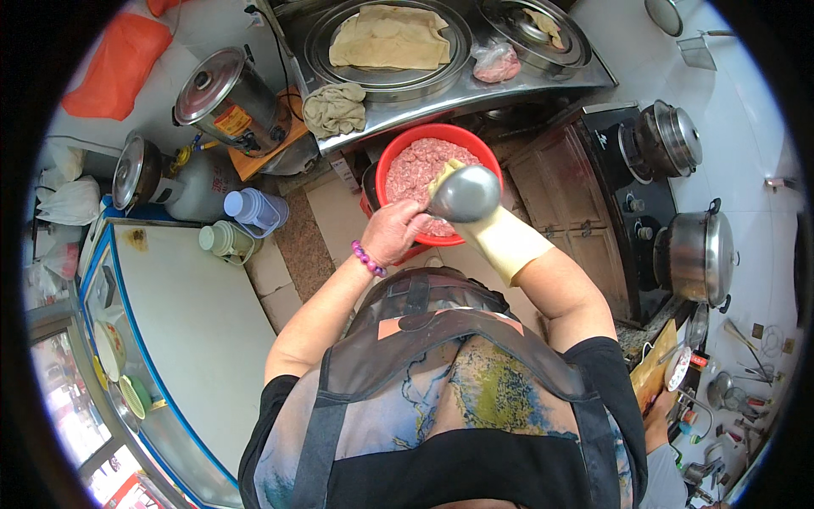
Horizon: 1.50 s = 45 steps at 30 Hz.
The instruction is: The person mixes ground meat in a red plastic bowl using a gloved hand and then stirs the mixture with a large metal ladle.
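Observation:
A red plastic basin (496,167) full of pinkish minced meat (413,168) stands low in front of me. My left hand (400,230), bare and with a beaded bracelet (369,259) at the wrist, grips the edge or handle of a rounded metal ladle or small bowl (469,193) above the basin. Its domed side faces up towards me. My right hand (446,174) wears a yellow rubber glove and reaches over the basin beneath the metal piece. Some gloved fingers show at the meat; the rest of that hand is hidden, so its grip is unclear.
A steel counter (407,114) behind the basin bears a tray (311,48) with a pale folded sheet, a cloth (335,109) and a bag of meat (496,62). The stove (636,254) with pots is on the right, near another person's hand (658,413). A white-topped freezer (191,318) stands left.

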Tool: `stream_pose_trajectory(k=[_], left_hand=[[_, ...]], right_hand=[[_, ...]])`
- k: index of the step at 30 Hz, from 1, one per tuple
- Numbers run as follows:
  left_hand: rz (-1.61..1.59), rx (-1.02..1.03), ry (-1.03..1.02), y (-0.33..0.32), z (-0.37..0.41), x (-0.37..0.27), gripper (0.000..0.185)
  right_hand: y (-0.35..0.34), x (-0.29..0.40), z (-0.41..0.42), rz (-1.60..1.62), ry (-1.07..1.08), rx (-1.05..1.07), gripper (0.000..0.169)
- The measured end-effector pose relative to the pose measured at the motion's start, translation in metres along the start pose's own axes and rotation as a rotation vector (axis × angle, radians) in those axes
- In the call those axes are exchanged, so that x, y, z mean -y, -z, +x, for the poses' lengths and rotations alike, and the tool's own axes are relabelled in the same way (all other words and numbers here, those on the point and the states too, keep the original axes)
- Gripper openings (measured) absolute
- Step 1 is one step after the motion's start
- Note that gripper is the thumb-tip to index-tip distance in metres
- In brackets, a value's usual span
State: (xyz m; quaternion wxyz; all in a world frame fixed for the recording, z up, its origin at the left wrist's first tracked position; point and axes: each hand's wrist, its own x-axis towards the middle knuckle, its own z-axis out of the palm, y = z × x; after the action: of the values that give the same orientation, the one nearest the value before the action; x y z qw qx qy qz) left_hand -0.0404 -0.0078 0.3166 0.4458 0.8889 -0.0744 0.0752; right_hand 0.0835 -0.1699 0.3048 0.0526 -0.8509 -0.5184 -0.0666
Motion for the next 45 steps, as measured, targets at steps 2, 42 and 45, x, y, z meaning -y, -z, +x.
stream_pose_trajectory(k=[2,42,45], left_hand=[[-0.064,0.061,-0.129,-0.001,0.012,-0.027,0.016],[0.145,0.309,0.336,0.063,0.032,0.072,0.049],[-0.042,0.347,0.431,0.062,0.037,0.079,0.053]], right_hand=[[0.004,-0.003,-0.003,-0.174,0.189,0.054,0.019],[0.04,0.0,0.001,-0.165,0.183,0.092,0.038],[0.044,-0.004,0.002,-0.151,0.252,0.101,0.034]])
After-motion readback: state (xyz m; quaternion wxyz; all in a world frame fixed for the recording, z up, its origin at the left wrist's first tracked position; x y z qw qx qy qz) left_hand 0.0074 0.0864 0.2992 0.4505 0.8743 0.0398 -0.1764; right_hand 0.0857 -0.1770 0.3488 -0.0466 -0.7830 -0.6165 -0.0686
